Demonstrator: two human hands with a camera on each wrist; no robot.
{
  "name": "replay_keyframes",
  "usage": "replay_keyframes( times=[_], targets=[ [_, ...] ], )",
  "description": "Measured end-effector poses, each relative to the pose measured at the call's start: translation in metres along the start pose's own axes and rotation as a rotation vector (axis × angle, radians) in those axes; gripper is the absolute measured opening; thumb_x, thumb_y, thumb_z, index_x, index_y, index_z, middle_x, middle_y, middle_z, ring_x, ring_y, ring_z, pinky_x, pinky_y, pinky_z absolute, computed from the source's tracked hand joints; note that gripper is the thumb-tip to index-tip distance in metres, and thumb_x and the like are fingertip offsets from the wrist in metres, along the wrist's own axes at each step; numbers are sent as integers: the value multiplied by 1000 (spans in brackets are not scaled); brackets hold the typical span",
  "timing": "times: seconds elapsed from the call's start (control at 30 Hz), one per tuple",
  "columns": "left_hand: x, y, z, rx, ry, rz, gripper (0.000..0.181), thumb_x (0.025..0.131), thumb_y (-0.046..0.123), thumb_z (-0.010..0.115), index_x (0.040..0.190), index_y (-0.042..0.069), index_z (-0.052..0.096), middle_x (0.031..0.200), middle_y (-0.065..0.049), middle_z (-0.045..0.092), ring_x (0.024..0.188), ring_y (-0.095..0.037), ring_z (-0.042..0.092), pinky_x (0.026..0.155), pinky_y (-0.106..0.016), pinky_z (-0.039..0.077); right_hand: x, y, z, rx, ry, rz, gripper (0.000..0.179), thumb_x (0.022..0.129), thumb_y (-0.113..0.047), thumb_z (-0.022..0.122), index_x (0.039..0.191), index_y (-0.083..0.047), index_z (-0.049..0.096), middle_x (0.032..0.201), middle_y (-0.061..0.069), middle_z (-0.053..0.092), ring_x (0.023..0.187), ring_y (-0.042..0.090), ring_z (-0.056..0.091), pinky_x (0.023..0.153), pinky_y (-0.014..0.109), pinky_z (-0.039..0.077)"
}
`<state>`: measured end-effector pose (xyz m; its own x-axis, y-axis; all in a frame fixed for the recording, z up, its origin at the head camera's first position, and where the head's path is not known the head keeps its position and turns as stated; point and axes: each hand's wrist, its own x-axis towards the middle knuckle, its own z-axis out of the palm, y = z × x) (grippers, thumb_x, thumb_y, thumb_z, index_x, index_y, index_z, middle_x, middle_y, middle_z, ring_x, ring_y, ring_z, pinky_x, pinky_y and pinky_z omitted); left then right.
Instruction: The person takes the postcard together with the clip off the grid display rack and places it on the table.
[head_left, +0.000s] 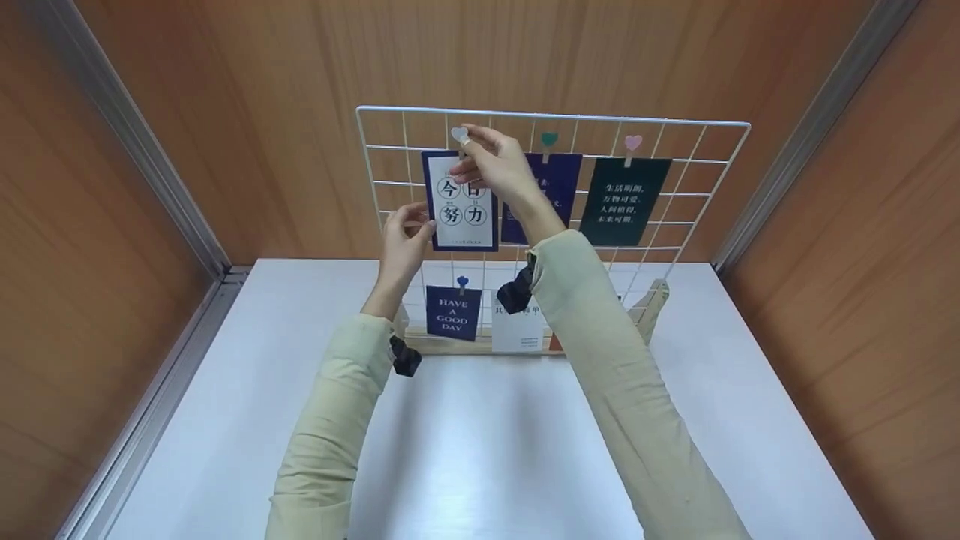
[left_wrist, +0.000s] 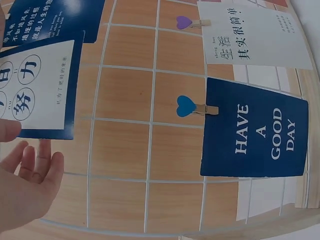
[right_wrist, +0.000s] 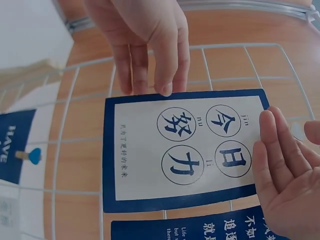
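A white card with a blue border and circled characters (head_left: 460, 234) is at the upper left of a white wire grid (head_left: 585, 117). My left hand (head_left: 403, 244) pinches its left edge, thumb in front and fingers behind. In the right wrist view, that thumb (right_wrist: 166, 86) sits right at the card's edge. My right hand (head_left: 504, 171) pinches a clip with a white heart (head_left: 459, 135) at the card's top, its lower fingers lying over the card's face. The clip's jaws are hidden behind these fingers.
Beside it hang a purple-blue card (head_left: 564, 184) with a green heart clip and a dark green card (head_left: 626, 199) with a pink one. Lower down are a HAVE A GOOD DAY card (head_left: 453, 311) and a white card (head_left: 517, 334). The grid's wooden base (head_left: 450, 346) stands on a white table (head_left: 300, 315).
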<state>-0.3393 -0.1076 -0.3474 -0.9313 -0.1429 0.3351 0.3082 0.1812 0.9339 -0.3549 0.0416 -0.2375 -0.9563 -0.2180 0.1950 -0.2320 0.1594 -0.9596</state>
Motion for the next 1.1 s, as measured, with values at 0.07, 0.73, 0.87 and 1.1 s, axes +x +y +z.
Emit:
replay_keyframes(
  times=[0.07, 0.73, 0.87, 1.1],
  targets=[
    [0, 0, 1, 9, 11, -3, 26, 86, 3, 53, 111, -3, 51, 103, -10, 43, 91, -19, 46, 77, -23, 42, 0, 0, 1, 7, 33, -24, 37, 91, -22, 48, 127, -12, 46, 83, 9, 63, 73, 19, 61, 73, 30, 48],
    [-6, -1, -1, -18, -6, 45, 14, 86, -3, 49, 99, -4, 53, 94, -10, 54, 82, -18, 49, 72, -24, 42, 7, 13, 3, 190, 240, -223, 17, 85, -8, 58, 99, -4, 65, 70, 11, 60, 60, 18, 58, 60, 24, 50],
    [-8, -2, -1, -44, -17, 32, 15, 86, -3, 50, 100, -4, 54, 95, -11, 54, 84, -18, 50, 73, -24, 43, -7, 5, 2, 182, 216, -301, 19, 85, -8, 58, 101, -2, 64, 71, 12, 60, 61, 20, 58, 63, 27, 50],
    [-17, 0, -8, -70, -37, 20, 15, 86, -2, 50, 101, -4, 53, 95, -12, 53, 85, -20, 52, 74, -27, 46, -34, 1, -5, 140, 124, -296, 21, 86, -5, 55, 104, 4, 60, 70, 13, 59, 61, 19, 57, 66, 27, 49]
  ],
)
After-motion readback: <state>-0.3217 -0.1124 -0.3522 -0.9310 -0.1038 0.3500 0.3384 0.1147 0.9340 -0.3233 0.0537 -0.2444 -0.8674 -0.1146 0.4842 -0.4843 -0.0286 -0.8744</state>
